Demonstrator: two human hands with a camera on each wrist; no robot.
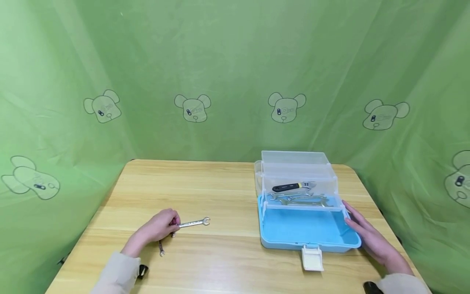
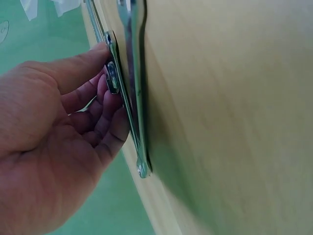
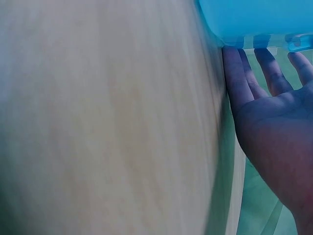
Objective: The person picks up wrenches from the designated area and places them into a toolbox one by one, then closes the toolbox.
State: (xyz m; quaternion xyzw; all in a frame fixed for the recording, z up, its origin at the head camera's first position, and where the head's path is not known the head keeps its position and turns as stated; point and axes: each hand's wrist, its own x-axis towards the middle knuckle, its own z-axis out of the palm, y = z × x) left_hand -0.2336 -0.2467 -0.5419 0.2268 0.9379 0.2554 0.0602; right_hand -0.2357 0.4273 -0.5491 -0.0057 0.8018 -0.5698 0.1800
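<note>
At the left of the table, my left hand pinches a silver wrench between thumb and fingers, its open jaw end pointing right. Another wrench pokes out below the hand, partly hidden by it. The left wrist view shows wrenches close together by the fingertips, one long wrench lying along the tabletop. My right hand, fingers extended, rests against the right side of a light blue toolbox. Its clear tray holds several wrenches and an adjustable wrench with a black handle.
The toolbox stands with its clear lid raised at the back and its white latch hanging down in front. Wooden tabletop lies between the hands. A green curtain surrounds the table's back and sides.
</note>
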